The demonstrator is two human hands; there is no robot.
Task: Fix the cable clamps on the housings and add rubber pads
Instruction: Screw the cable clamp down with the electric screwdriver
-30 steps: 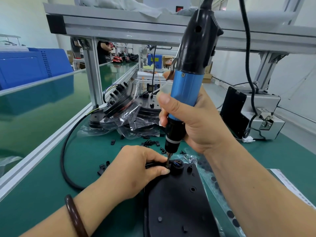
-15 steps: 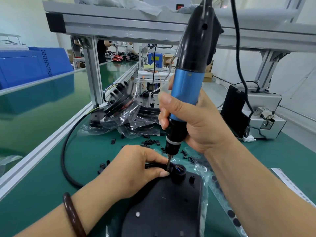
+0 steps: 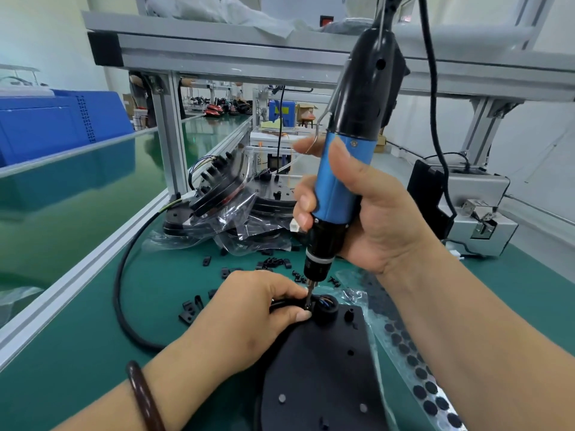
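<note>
A black housing (image 3: 323, 371) lies flat on the green mat in front of me. My right hand (image 3: 373, 219) grips a blue and black electric screwdriver (image 3: 345, 169), held upright with its bit down at the housing's far edge beside the round cable port (image 3: 325, 307). My left hand (image 3: 252, 321) pinches the black cable and clamp at that spot, fingertips right beside the bit. The clamp itself is mostly hidden under my fingers. A strip of black round rubber pads (image 3: 417, 365) lies along the housing's right side.
Loose black clamps (image 3: 189, 311) and screws (image 3: 298, 276) are scattered on the mat beyond my left hand. Bagged housings (image 3: 224, 206) are piled at the back. A black cable (image 3: 124, 306) loops on the left. A grey box (image 3: 479, 213) stands at the right.
The housing has shifted under my hands, and the screwdriver now tilts slightly more to the right. Both hands keep their hold at the cable port.
</note>
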